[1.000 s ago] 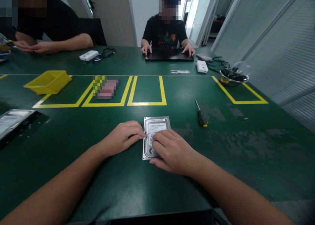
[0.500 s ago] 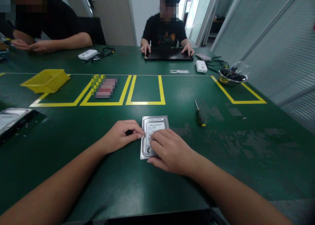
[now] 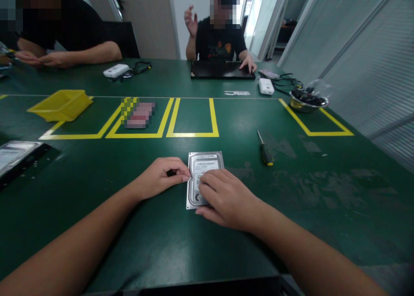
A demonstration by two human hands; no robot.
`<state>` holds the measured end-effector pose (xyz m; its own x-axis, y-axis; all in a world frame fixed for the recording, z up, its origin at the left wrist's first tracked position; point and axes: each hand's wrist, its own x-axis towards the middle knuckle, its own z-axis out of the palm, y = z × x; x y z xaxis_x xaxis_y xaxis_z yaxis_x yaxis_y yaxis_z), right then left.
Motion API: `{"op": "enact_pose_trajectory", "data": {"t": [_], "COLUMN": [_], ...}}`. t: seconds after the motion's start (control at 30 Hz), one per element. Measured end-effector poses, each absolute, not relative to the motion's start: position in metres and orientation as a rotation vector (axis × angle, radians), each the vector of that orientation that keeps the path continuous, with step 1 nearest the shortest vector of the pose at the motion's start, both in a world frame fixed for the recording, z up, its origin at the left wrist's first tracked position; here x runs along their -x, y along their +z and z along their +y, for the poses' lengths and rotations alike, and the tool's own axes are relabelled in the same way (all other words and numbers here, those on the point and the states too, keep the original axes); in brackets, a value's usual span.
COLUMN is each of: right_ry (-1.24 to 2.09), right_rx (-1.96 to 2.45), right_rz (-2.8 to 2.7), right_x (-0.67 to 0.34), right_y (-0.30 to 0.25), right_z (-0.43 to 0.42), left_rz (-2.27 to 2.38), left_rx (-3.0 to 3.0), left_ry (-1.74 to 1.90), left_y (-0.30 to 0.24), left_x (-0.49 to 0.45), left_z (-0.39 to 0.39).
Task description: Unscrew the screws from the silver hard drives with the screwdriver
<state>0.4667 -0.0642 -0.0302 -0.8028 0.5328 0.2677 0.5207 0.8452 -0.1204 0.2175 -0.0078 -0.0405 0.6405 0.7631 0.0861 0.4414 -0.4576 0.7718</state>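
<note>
A silver hard drive (image 3: pixel 206 158) with a white label lies on the green table, its long side pointing away from me. My left hand (image 3: pixel 163 177) is at its left edge, thumb and forefinger pinched together by the notch. What those fingertips hold, if anything, is too small to make out. My right hand (image 3: pixel 226 196) covers the drive's lower right part, fingers bent over the label and thumb at the near edge, gripping it. To the right of the drive rests a screwdriver (image 3: pixel 266 152) with a dark and yellow handle.
At the left lies another drive (image 3: pixel 16 155) on a dark piece. Farther back are a yellow bin (image 3: pixel 63 107), yellow tape outlines (image 3: pixel 192 135) and a metal bowl (image 3: pixel 307 106) of dark parts. Across the table, one person handles a black panel (image 3: pixel 220 71); another sits at the left.
The person across the table has lifted one hand off the black panel. My hands and the hard drive look nearly unchanged, with only a slight shift of the view.
</note>
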Motion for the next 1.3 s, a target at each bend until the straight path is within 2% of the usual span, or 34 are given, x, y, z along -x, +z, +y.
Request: {"op": "enact_pose_trajectory", "data": {"t": [0.2,0.53,0.8,1.1,1.3], "right_ry": [0.045,-0.187,-0.238,-0.407,-0.487], "right_rx": [0.753,0.988,1.128,1.781,2.001], "right_rz": [-2.67,-2.524,-2.495,-2.347,-2.261], "right_x": [-0.467,-0.474,-0.477,-0.487,-0.496], "right_y": [-0.028,-0.025,-0.024,-0.017,-0.018], "right_z": [-0.063,-0.059,-0.057,-0.051,-0.046], "left_rz": [0.913,0.905,0.914,0.888,0.899], "left_rx": [-2.204,-2.257,-2.298,-2.351,-2.361], "left_ry": [0.574,0.551,0.564,0.535,0.523], "left_y": [-0.039,-0.037,-0.038,-0.038,-0.038], "left_x": [-0.219,-0.221,-0.222,-0.222,-0.222], "left_z": [-0.011,-0.014,-0.016,-0.017,-0.018]}}
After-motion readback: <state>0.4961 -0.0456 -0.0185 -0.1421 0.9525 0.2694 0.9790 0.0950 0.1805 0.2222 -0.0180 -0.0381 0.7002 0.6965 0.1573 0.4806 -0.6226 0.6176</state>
